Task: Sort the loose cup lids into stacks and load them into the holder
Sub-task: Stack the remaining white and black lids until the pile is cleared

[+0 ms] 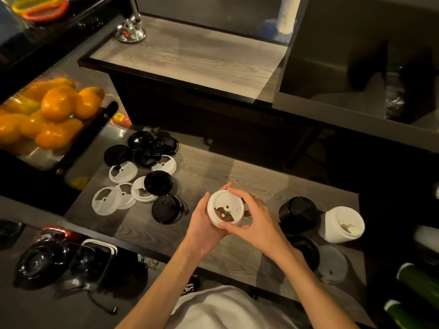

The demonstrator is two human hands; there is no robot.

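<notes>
- My white shirt (228, 309) is cut off by the bottom edge of the picture, and both my forearms rise from there over the near edge of the worktop (237, 172).
- My left hand (202, 224) cups a short stack of white lids (225, 207) from below and from the left; how many lids are in it I cannot tell, since my fingers hide its side.
- My right hand (254, 217) curls round the stack's right rim, thumb at the near edge, fingertips at the far edge.
- The stack is held above the middle of the worktop, its top face tilted up toward me, its drinking slot toward the near side.
- By the right edge a black stack (298, 213) and a white stack (342, 225) lie on their sides, long axes running roughly left to right, tops facing right and toward me.
- Nearer, at the right near corner, a dark lid (306, 251) and a pale lid (332, 263) sit in shadow, hard to make out.
- At the left side loose white lids (123, 172) and loose black lids (158, 182) lie flat, some overlapping.
- Beyond the left edge is a tray of oranges (57, 108).
</notes>
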